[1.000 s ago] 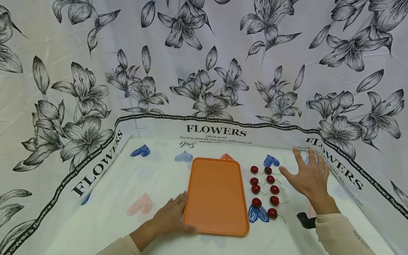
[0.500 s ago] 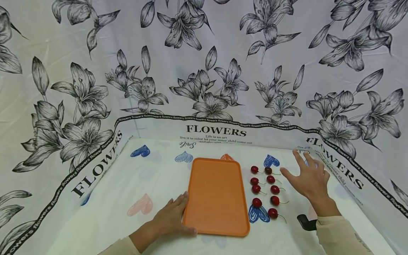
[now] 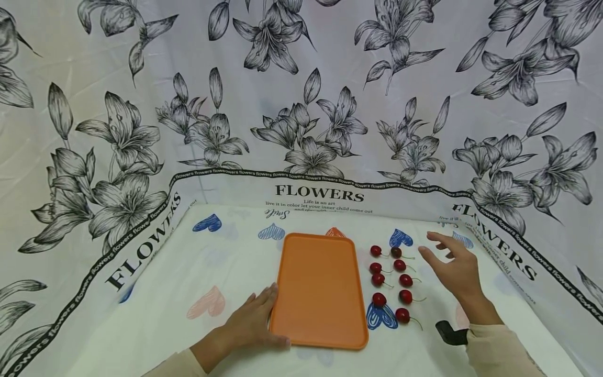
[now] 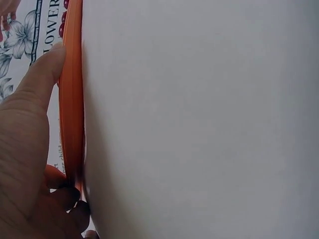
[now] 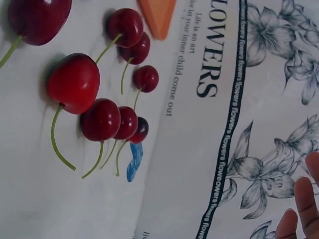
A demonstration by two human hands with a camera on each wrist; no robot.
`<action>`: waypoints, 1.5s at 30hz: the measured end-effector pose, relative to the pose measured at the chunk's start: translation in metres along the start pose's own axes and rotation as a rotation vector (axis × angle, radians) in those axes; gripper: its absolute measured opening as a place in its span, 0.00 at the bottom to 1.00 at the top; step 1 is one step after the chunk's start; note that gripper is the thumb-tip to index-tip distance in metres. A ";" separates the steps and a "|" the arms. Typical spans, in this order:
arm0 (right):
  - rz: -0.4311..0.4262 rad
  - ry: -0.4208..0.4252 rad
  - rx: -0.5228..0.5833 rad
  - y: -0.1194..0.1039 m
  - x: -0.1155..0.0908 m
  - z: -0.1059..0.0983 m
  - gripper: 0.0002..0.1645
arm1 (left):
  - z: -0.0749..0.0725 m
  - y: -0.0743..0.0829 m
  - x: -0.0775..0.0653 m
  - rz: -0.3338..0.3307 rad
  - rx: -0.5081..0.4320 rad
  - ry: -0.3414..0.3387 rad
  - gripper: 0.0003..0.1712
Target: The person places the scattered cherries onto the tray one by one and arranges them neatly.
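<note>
An orange rectangular tray [image 3: 320,293] lies on the white cloth in the head view. My left hand [image 3: 252,319] holds its near left corner, fingers along the left side and thumb at the front edge. In the left wrist view the thumb lies against the tray rim [image 4: 72,99], and the fingers curl at its lower end. Several red cherries [image 3: 405,297] with green stems stand in two rough columns right of the tray. To their right, my right hand [image 3: 454,267] hovers with loosely bent fingers and holds nothing. In the right wrist view the cherries [image 5: 75,83] appear at upper left.
White cloth [image 3: 155,314] printed with coloured hearts covers the surface. A floral curtain [image 3: 311,131] with a black lettered band encloses the back and sides. A black curved object [image 3: 451,333] shows beside the right sleeve [image 3: 499,351].
The right hand's spread fingers have bent inward, and the hand has turned and dropped slightly. The left hand, tray and cherries stay in place.
</note>
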State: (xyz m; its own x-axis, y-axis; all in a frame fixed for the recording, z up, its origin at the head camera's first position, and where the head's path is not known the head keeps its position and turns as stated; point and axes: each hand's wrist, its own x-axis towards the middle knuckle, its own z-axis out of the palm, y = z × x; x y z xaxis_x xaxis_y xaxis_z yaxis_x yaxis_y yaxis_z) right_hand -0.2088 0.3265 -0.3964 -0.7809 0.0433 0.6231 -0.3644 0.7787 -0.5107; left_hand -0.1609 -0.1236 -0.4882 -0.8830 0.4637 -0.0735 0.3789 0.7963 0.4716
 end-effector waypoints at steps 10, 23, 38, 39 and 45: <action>0.166 0.003 0.149 -0.002 -0.013 -0.004 0.17 | 0.002 -0.001 0.000 -0.009 -0.006 0.001 0.74; 0.339 -0.056 0.208 0.006 -0.039 0.003 0.19 | 0.001 -0.002 0.001 -0.005 0.003 0.007 0.74; 0.517 -0.366 0.175 0.026 -0.073 0.013 0.24 | -0.001 0.002 0.001 -0.009 -0.002 -0.002 0.73; 0.535 -0.394 0.168 0.026 -0.075 0.013 0.24 | -0.001 0.002 0.001 -0.010 -0.002 -0.003 0.73; 0.587 -0.528 0.157 0.031 -0.083 0.015 0.19 | 0.001 0.001 0.000 -0.021 -0.006 -0.015 0.73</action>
State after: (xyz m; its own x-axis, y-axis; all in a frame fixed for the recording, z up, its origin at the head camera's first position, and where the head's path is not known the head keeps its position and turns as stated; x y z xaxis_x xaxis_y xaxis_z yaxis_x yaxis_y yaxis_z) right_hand -0.1626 0.3374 -0.4730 -0.9896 0.0861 -0.1152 0.1437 0.6223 -0.7695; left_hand -0.1606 -0.1223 -0.4882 -0.8866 0.4523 -0.0964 0.3583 0.8037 0.4751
